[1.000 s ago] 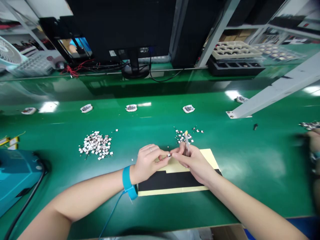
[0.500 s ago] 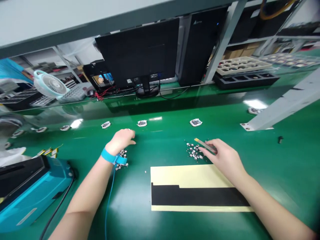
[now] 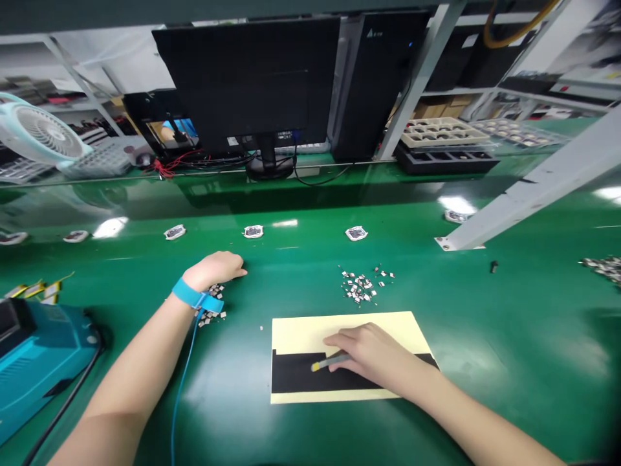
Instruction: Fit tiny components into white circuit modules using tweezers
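My right hand (image 3: 371,353) pinches a slim grey tool (image 3: 334,360) with a yellow tip. That tip is over the black strip (image 3: 298,374) lying on a pale yellow sheet (image 3: 295,331). Beyond the sheet, small silver-and-black parts (image 3: 358,288) are scattered. My left hand (image 3: 218,268) rests low over the bench with its fingers curled in; whatever they hold is hidden. A blue wrist strap (image 3: 187,294) with a cord circles the left wrist, which partly covers a second heap of small parts (image 3: 211,317).
White-framed units (image 3: 253,232) form a row along the green bench (image 3: 242,401). A slanted grey post (image 3: 514,200) is bolted down at right. A blue machine (image 3: 53,362) stands at left, a monitor (image 3: 252,84) at the back. More small parts (image 3: 606,266) lie at far right.
My right hand has moved left and nearer with the grey tool, from the scattered parts to the black strip. The left hand has stayed by its heap. The view has shifted to the right.
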{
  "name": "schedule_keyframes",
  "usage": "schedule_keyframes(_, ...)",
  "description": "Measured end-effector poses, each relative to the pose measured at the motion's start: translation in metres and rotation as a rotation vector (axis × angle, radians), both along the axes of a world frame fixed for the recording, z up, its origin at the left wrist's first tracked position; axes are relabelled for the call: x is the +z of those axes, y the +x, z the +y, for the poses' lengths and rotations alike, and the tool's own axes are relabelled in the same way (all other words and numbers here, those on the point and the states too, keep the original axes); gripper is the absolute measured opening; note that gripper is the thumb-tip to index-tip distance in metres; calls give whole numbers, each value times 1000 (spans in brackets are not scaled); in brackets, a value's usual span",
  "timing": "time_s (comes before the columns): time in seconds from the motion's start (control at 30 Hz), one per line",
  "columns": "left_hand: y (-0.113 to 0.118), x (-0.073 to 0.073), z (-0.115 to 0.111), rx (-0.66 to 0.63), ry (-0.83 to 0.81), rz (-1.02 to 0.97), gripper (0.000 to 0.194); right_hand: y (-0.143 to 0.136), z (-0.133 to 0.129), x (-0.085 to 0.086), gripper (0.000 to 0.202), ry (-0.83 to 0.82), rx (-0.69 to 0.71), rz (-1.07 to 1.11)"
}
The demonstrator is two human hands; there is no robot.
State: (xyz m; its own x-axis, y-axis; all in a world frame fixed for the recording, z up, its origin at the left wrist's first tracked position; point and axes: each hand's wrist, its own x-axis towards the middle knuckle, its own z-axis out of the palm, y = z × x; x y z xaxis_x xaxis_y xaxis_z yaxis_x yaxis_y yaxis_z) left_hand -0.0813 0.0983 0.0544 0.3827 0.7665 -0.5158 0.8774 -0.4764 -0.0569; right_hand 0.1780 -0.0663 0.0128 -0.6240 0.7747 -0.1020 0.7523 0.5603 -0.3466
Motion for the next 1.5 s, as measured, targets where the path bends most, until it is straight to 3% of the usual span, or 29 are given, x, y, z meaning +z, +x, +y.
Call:
schedule_keyframes(0.17,7,18,-13,16,67,-102,17,-7,-8,-1,25,139,-17,-130)
schedule_keyframes(0.23,14,28,-24,23,76,-259,15,-12,-11,-1,28,177,-29,-180)
schedule_keyframes(0.33,31,30,-42,54,-102,-572,10,-18,-13,-4,34,233,-41,-215)
schedule_keyframes(0.5,72,-7,-70,329,-559,-1151,7,-23,-20,-12,24,399,-44,-238)
schedule_keyframes(0.6,93,-31,-84,560,-775,-1440,21,-26,-28,-18,23,482,-67,-228)
schedule_keyframes(0.7,103,-43,-93,718,-861,-1556,29,-29,-34,-23,15,500,-68,-219)
schedule_keyframes(0.83,102,-50,-94,799,-819,-1605,28,-28,-31,-22,12,372,-76,-213)
schedule_keyframes(0.93,100,-53,-91,749,-742,-1586,26,-24,-20,-14,12,85,-147,-85)
schedule_keyframes(1.07,99,-58,-92,637,-560,-1534,23,-19,-6,2,7,-195,-364,175)
schedule_keyframes(1.27,94,-56,-105,280,-6,-1472,11,-6,8,14,13,-431,-718,717)
schedule_keyframes(1.4,92,-51,-112,-9,151,-1481,7,-4,13,11,20,-531,-691,1050)
schedule_keyframes(1.5,90,-49,-115,-98,191,-1484,7,-7,12,11,20,-611,-643,1110)
